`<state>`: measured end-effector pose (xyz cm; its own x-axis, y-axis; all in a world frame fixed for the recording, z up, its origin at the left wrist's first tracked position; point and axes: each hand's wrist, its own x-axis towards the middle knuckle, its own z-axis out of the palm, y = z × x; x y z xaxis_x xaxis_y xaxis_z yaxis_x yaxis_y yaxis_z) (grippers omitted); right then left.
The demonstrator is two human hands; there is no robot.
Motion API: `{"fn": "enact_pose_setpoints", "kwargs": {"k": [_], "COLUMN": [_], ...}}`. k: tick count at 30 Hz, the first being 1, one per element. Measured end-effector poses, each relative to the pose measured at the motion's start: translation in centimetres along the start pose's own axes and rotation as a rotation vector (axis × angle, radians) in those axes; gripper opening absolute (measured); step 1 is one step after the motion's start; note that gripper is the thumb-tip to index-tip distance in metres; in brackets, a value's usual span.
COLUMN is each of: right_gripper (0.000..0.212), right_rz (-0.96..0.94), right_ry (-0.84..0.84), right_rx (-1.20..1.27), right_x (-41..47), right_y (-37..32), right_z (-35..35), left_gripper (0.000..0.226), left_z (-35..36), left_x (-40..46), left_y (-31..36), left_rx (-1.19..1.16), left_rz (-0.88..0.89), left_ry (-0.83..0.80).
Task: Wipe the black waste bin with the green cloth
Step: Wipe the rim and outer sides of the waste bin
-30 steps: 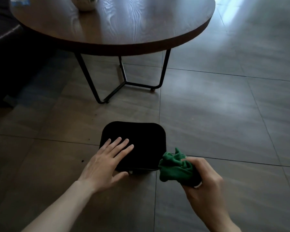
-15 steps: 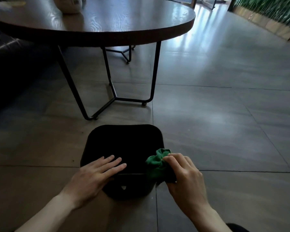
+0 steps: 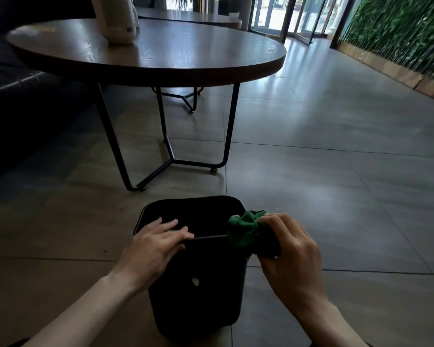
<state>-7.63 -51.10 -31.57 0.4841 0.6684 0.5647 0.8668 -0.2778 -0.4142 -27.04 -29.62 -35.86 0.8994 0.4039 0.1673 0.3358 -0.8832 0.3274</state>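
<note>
The black waste bin [image 3: 206,291] stands upright on the tiled floor at the bottom centre, its open top facing me. My left hand [image 3: 152,249] rests on the near rim at the left, fingers laid over the edge with the thumb against the outer wall. My right hand [image 3: 290,251] grips the bunched green cloth [image 3: 246,227] and holds it against the bin's near right corner at the rim.
A round wooden table [image 3: 176,68] on thin black metal legs [image 3: 168,161] stands just beyond the bin, with a white object [image 3: 115,18] on top. A dark sofa [image 3: 15,101] lies at the left. Tiled floor stretches right toward a green plant wall [image 3: 398,33].
The view has tilted up and dropped lower, toward the bin. My left hand went from flat above the bin to resting on its rim. My right hand brought the cloth to the rim corner.
</note>
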Motion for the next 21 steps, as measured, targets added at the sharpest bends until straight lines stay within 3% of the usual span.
{"fn": "enact_pose_setpoints", "kwargs": {"k": [5,9,13,17,21], "right_gripper": [0.049,0.045,0.032,0.047,0.069], "right_rz": [-0.040,-0.065,-0.089,-0.026,-0.035], "right_ry": [0.109,0.096,0.081,0.045,-0.164], "right_rx": [0.042,0.034,0.041,0.007,-0.030], "right_x": [0.8,0.9,1.2,1.7,-0.5], "right_y": [-1.6,-2.3,-3.1,-3.5,-3.6], "right_z": [0.2,1.8,6.2,11.6,15.9], "left_gripper": [0.047,0.065,0.069,0.074,0.086], "left_z": [1.1,1.4,0.9,0.7,0.6], "left_x": [1.6,1.9,2.8,3.1,3.6], "left_y": [-1.8,-2.8,-3.5,-4.1,-4.6], "left_rx": [0.124,-0.006,-0.097,-0.119,-0.124], "left_rz": [-0.171,-0.121,-0.111,-0.081,-0.088], "left_ry": [0.039,0.050,0.057,0.022,0.025]}}
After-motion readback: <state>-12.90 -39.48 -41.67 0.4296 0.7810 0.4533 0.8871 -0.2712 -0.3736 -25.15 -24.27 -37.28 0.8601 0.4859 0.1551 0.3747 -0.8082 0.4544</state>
